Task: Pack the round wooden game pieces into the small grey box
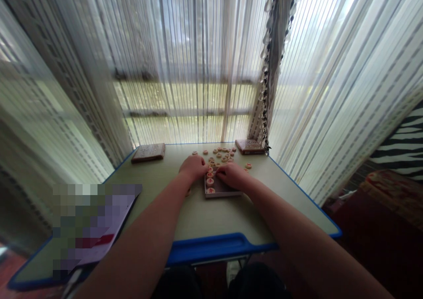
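A shallow box (224, 195) lies in the middle of the table, with several round Chinese chess pieces (210, 182) in a column along its left wall. My left hand (194, 167) is at the far left corner of the box, its fingers closed on the Chinese chess piece at the far end of that column. Over the right part of the box is my right hand (230, 175), its fingers curled together; whatever they hold is hidden. Beyond the hands, more loose Chinese chess pieces (225, 160) are scattered across the table.
The pale table (205, 219) has a blue edge. Flat boxes stand at its back left (148, 153) and back right (250, 146). A partly blurred flat purple object (127, 202) lies at the left. Sheer curtains (198, 70) hang behind.
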Demonstrator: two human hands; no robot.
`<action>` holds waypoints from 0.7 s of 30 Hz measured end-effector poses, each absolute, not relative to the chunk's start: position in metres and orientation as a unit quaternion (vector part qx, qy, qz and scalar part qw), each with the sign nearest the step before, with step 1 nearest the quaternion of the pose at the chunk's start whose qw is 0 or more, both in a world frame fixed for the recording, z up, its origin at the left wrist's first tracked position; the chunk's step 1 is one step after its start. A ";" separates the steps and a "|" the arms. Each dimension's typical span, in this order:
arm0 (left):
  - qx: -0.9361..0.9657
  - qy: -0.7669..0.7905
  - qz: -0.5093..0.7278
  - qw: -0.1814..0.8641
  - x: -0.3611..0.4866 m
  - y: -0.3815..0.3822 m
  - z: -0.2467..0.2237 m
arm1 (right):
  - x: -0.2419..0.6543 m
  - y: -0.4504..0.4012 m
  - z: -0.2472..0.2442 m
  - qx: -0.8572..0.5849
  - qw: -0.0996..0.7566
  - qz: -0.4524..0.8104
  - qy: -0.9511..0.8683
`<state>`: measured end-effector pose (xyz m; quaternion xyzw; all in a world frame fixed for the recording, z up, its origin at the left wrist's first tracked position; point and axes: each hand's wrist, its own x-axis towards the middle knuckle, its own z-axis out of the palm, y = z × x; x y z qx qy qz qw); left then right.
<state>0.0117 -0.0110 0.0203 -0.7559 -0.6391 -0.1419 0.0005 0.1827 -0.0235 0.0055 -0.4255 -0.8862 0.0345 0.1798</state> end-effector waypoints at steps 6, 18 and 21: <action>-0.756 -0.640 -0.140 -0.008 0.012 -0.012 0.022 | 0.183 -0.021 0.003 -0.441 0.160 0.023 -0.883; -0.750 -0.646 -0.142 -0.008 0.011 -0.011 0.020 | 0.184 -0.019 0.000 -0.427 0.160 0.035 -0.889; -0.749 -0.646 -0.146 -0.011 0.011 -0.011 0.020 | 0.184 -0.018 0.000 -0.425 0.164 0.044 -0.889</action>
